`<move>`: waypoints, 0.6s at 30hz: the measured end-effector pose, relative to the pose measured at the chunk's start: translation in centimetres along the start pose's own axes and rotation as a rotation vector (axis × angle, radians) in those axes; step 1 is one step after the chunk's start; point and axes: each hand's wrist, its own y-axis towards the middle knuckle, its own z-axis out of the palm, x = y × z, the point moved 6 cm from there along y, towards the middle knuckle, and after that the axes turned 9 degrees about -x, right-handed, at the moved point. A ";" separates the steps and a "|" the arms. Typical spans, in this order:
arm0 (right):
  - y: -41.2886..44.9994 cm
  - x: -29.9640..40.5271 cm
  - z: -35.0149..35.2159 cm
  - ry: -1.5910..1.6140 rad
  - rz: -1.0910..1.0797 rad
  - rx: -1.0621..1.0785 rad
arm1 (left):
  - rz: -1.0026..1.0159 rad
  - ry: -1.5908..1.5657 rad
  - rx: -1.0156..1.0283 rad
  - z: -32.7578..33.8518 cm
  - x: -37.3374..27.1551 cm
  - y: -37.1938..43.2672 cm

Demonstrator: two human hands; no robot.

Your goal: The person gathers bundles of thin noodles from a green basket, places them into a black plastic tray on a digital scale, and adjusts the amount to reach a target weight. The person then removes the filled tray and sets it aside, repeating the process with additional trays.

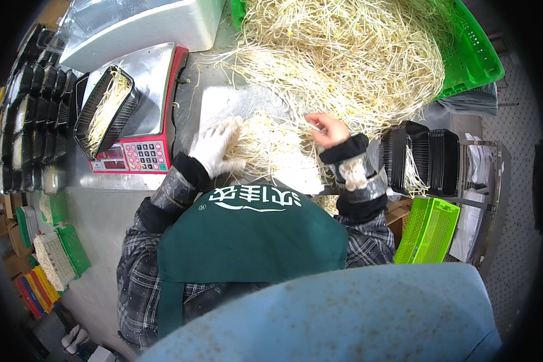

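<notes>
My left hand (217, 147) wears a white glove and lies along the left edge of a small spread of bean sprouts (264, 145), fingers extended and thumb apart. Bare, my right hand (329, 130) is at the upper right of this spread, with a few pale sprouts pinched between thumb and fingers. A large heap of bean sprouts (344, 59) spills onto the metal table toward both hands. To the left, a black plastic tray (126, 106) partly filled with sprouts rests tilted on a red digital scale (149, 90) with a steel plate.
Stacked black trays (443, 160) stand at the right, sprouts hanging over one. A green crate (475, 63) is behind the heap, and a white foam box (140, 34) at the back left. Filled, covered trays (36, 117) are stacked far left. A lime-green basket (427, 231) sits lower right.
</notes>
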 end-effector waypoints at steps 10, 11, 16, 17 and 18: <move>-2.6 2.0 1.4 0.119 0.047 -0.183 | -0.223 -0.924 0.014 0.3 -3.3 2.9; -2.4 2.0 0.3 0.272 0.066 -0.210 | -0.300 -1.089 0.006 -0.1 -3.1 3.0; -4.9 -3.2 0.2 0.388 0.356 -0.069 | -0.242 -0.613 -0.045 -3.5 -0.9 2.4; -5.6 -3.8 -0.3 0.159 0.147 -0.200 | -0.220 -0.387 0.003 -4.4 -0.6 2.4; -5.7 -2.9 -1.2 0.102 0.131 -0.216 | -0.191 -0.279 -0.145 -4.9 0.7 1.8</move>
